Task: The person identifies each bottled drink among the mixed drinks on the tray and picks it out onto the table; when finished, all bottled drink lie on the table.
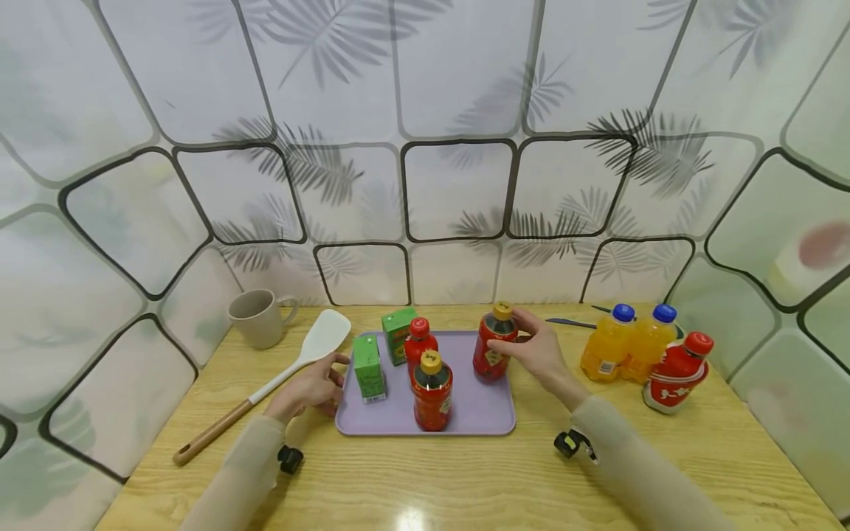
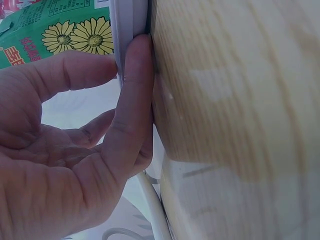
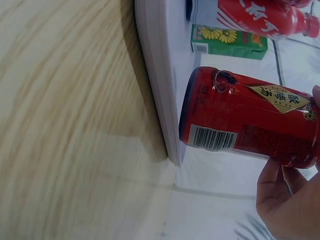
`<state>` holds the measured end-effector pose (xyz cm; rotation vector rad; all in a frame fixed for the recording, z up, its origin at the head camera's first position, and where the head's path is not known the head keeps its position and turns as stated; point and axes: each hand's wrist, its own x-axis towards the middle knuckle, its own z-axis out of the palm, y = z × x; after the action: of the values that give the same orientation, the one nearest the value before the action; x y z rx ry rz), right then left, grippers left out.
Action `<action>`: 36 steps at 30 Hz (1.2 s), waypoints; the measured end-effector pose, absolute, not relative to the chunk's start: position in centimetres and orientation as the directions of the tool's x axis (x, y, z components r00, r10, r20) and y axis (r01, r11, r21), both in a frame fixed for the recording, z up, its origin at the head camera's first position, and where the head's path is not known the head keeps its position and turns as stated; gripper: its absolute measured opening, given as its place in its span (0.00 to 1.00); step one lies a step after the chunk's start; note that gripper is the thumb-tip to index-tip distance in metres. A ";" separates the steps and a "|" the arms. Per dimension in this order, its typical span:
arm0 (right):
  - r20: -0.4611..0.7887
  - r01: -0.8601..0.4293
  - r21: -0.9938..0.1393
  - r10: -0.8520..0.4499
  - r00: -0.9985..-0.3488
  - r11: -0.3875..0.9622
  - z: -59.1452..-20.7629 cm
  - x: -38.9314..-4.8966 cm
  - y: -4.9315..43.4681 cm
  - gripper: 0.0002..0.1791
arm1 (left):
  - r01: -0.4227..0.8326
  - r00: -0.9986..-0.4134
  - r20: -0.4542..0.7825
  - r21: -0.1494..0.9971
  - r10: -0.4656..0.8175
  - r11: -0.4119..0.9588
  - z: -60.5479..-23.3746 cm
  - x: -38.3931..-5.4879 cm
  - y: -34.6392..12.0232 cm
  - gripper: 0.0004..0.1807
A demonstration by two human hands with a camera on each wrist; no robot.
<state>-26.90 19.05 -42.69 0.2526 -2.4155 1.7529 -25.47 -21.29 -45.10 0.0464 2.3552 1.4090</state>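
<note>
At the right part of a lilac tray [image 1: 473,417], my right hand [image 1: 539,355] grips a dark drink bottle [image 1: 490,355] with a red label and gold cap. In the right wrist view this bottle's base sits at the tray's edge, the thumb and fingers around its upper half. My left hand [image 1: 315,388] pinches the tray's left rim, thumb at the side and index finger under it in the left wrist view. A second gold-capped bottle [image 1: 433,402], a red-capped bottle [image 1: 420,345] and two green drink cartons [image 1: 369,369] stand on the tray.
A spatula [image 1: 264,391] with a wooden handle and a grey mug [image 1: 260,318] are at the left. Two orange drink bottles [image 1: 608,344] with blue caps and a red-capped bottle [image 1: 676,375] stand at the right. Behind the table hangs a patterned curtain [image 1: 458,192].
</note>
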 end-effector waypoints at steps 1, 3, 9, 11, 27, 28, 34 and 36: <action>0.213 -0.216 -0.927 -0.043 -0.976 0.308 -42.6 -26.8 19.2 0.39 | -0.169 -0.922 -0.315 0.853 0.227 0.495 -45.1 -25.4 -21.3 0.40; 0.204 -0.203 -0.927 -0.031 -0.978 0.314 -42.5 -26.7 19.6 0.40 | -0.167 -0.921 -0.314 0.853 0.230 0.495 -45.1 -25.4 -21.3 0.40; 0.198 -0.195 -0.927 -0.024 -0.980 0.320 -42.2 -26.3 20.4 0.40 | -0.161 -0.920 -0.310 0.857 0.240 0.489 -45.1 -25.4 -21.4 0.40; 0.212 -0.206 -0.923 -0.017 -0.977 0.325 -42.1 -26.2 20.7 0.39 | -0.159 -0.920 -0.308 0.859 0.243 0.487 -45.1 -25.5 -21.4 0.40; 0.235 -0.190 -0.916 0.089 -0.968 0.352 -42.0 -24.7 23.2 0.39 | -0.155 -0.924 -0.299 0.863 0.239 0.481 -45.2 -25.4 -21.4 0.40; 0.240 -0.194 -0.915 0.091 -0.967 0.354 -42.0 -24.6 23.3 0.39 | -0.157 -0.923 -0.301 0.863 0.239 0.480 -45.2 -25.4 -21.4 0.40; 0.259 -0.201 -0.900 0.103 -0.960 0.387 -42.0 -24.0 24.3 0.42 | -0.164 -0.921 -0.309 0.860 0.238 0.483 -45.1 -25.4 -21.4 0.40; 0.263 -0.200 -0.892 0.106 -0.959 0.406 -41.9 -23.9 24.6 0.42 | -0.168 -0.921 -0.312 0.858 0.235 0.485 -45.1 -25.4 -21.4 0.40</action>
<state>-23.86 24.57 -41.93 0.0817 -2.3870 1.5723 -25.44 -21.40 -45.07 0.0560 2.3460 1.4190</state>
